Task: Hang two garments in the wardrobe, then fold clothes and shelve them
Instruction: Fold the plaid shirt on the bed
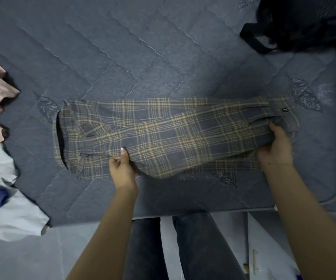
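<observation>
Head view: plaid trousers (163, 134) lie folded lengthwise across the mattress (122, 57). My left hand (122, 168) pinches their near edge, thumb on top; my right hand (276, 146) grips the waistband end, fingers curled round the cloth.

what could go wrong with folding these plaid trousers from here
1. The grey and tan plaid trousers lie close to the near edge of the quilted blue-grey mattress; the left hand and right hand grip only that near edge, so a pull could drag them off.
2. The legs look uneven and rumpled near the cuffs, so a fold now may come out crooked.
</observation>
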